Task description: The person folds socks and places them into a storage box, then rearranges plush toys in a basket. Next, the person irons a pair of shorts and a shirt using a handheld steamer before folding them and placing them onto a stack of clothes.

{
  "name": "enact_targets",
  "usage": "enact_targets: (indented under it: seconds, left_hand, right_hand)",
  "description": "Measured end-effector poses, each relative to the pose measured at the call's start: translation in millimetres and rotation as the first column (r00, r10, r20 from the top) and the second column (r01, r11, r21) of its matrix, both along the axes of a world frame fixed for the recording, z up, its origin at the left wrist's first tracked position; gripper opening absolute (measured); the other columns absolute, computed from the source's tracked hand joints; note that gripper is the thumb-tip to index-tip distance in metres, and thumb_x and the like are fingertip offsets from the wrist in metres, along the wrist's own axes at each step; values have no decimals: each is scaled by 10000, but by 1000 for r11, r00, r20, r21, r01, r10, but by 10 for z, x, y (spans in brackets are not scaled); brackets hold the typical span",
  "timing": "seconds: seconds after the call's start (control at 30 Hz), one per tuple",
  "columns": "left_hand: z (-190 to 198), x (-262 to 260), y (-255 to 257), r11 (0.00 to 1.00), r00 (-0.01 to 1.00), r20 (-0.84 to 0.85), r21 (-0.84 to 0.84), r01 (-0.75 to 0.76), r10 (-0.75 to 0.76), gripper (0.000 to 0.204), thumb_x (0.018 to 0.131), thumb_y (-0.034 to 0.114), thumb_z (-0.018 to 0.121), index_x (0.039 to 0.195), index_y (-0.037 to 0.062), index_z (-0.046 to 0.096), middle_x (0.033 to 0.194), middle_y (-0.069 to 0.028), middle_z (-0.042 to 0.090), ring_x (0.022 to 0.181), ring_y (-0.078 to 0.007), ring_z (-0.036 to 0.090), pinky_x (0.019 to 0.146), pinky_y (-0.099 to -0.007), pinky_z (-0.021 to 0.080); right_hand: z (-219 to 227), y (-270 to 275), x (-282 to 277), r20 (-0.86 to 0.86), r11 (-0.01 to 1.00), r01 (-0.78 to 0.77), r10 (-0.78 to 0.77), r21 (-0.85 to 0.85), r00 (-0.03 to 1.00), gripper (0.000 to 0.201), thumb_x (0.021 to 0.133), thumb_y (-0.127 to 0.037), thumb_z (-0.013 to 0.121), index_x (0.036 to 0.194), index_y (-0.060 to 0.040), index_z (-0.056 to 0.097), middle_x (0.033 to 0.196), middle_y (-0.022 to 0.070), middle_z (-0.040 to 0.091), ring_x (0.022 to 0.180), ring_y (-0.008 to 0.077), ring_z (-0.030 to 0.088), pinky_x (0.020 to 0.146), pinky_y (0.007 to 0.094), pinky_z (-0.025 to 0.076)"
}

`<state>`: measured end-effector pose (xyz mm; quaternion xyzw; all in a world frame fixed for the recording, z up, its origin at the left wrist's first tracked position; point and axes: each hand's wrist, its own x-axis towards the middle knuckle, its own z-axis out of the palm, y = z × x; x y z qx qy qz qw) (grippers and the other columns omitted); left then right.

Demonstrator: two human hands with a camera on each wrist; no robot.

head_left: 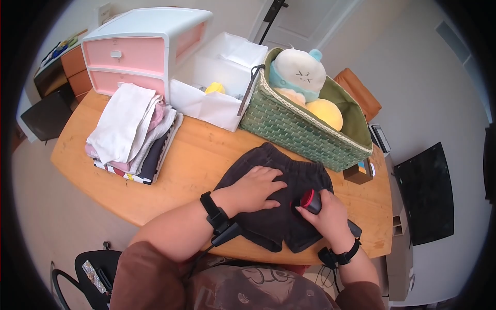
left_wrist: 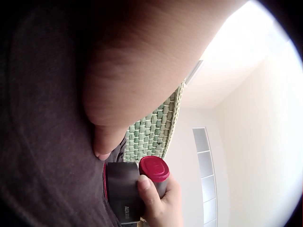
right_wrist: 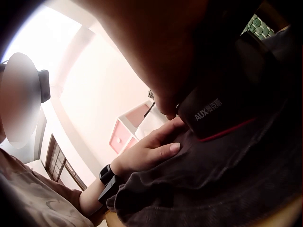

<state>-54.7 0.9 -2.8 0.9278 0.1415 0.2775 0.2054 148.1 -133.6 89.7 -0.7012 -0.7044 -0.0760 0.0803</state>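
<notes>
Dark shorts (head_left: 266,206) lie spread on the wooden table, waistband away from me. My left hand (head_left: 256,190) rests on them near the middle, fingers straight and spread. My right hand (head_left: 330,214) grips a black fabric shaver (head_left: 314,201) with a red top over the shorts' right side. In the left wrist view, the shaver (left_wrist: 125,189) has its red-edged head against the cloth, and the right thumb lies along its handle. White lettering marks the shaver (right_wrist: 208,113) in the right wrist view, where much of it is in shadow.
A stack of folded clothes (head_left: 121,129) sits on the left, before a white and pink drawer unit (head_left: 126,51). White bins (head_left: 204,106) stand beside it. Behind the shorts is a green woven basket (head_left: 305,129) of plush toys, with a small brown box (head_left: 358,174) at its right.
</notes>
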Motion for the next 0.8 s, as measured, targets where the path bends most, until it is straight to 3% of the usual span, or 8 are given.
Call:
enact_targets:
  seconds: [0.17, 0.47, 0.8]
  left_hand:
    - [24, -8, -3, 1000, 1000, -6, -7, 3, -3, 511, 841, 343, 720, 1268, 93, 593, 1366, -169, 483, 1284, -336, 449, 1094, -443, 327]
    - [29, -13, -4, 1000, 1000, -14, -15, 6, -6, 513, 846, 343, 716, 1275, 91, 589, 1374, -176, 477, 1295, -346, 441, 1096, -447, 326]
    - [37, -16, -1, 1000, 1000, -22, -17, 13, -13, 515, 850, 353, 711, 1275, 92, 586, 1381, -180, 472, 1296, -352, 441, 1099, -453, 326]
  right_hand:
    - [0, 81, -63, 2, 994, 112, -112, 8, 994, 554, 725, -475, 810, 918, -15, 569, 790, 181, 629, 753, 374, 643, 650, 424, 515]
    - [-55, 40, -167, -9, 982, 124, -124, 139, 992, 534, 709, -460, 825, 851, -18, 562, 754, 157, 618, 729, 338, 641, 627, 411, 513]
    - [-82, -96, -202, -10, 979, 152, -152, 137, 988, 520, 699, -439, 833, 868, -19, 577, 769, 155, 613, 728, 337, 635, 627, 412, 510]
